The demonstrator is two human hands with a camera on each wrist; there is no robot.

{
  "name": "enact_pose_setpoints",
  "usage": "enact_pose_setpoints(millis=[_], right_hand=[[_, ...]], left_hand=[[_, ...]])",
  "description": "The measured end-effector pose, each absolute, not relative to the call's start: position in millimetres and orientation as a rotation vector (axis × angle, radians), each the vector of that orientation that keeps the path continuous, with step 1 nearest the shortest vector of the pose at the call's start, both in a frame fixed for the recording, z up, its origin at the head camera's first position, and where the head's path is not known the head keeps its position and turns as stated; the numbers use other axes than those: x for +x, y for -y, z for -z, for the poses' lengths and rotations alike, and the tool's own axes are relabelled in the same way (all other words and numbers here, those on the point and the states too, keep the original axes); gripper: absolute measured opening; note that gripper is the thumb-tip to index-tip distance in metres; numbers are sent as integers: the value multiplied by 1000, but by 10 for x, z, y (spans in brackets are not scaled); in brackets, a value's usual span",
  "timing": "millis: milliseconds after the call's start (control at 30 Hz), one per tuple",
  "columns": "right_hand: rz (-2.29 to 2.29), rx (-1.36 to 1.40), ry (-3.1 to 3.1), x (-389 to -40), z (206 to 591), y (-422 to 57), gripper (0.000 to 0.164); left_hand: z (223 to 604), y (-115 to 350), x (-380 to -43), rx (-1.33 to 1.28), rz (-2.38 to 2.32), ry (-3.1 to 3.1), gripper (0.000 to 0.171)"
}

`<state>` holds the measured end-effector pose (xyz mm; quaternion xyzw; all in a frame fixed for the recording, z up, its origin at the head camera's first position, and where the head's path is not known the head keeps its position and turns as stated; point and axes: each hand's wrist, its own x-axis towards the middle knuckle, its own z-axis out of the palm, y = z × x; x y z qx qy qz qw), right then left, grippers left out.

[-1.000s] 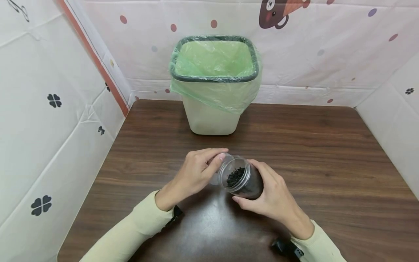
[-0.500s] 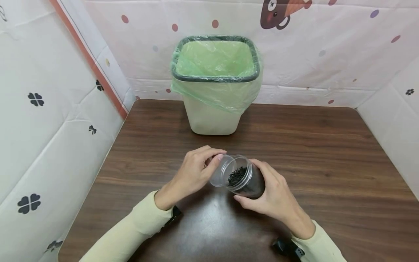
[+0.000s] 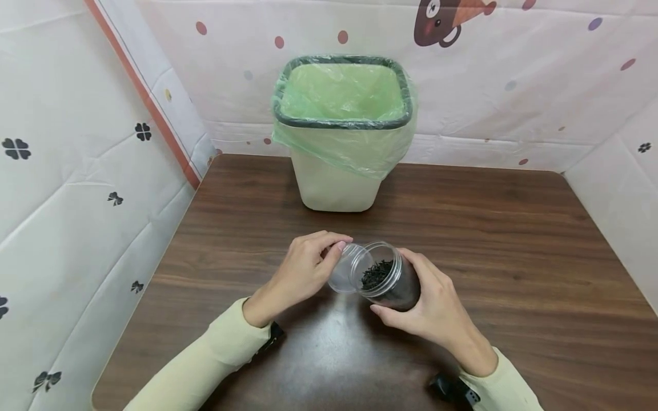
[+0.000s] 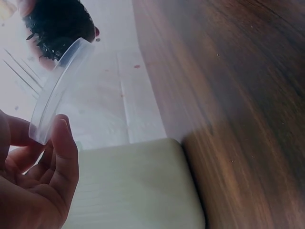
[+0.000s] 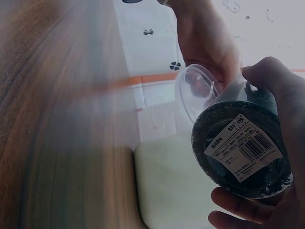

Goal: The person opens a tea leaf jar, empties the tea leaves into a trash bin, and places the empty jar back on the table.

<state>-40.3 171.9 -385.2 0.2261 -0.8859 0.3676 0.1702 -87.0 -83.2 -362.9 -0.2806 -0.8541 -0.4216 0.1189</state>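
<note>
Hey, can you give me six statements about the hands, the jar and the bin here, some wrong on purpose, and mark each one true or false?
1. The right hand grips a clear jar with dark bits inside. True.
2. The jar is closed. False: the left hand pinches the clear lid near the jar's open mouth.
3. A label with a barcode is on the jar's base. True.
4. The jar is held upright. False: it is tilted, its mouth turned toward the left hand.
5. A green liner is folded over the rim of the bin. True.
6. The bin lies on its side. False: it stands upright on the table.
</note>
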Motion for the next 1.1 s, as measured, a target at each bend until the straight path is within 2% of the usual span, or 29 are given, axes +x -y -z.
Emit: enact_pose_setpoints(millis=[1100], right_hand=[[-1034,615,2521,-391,3839,-1746,98]], left_hand=[[3832,897,-897,-772,1137,2696,16]])
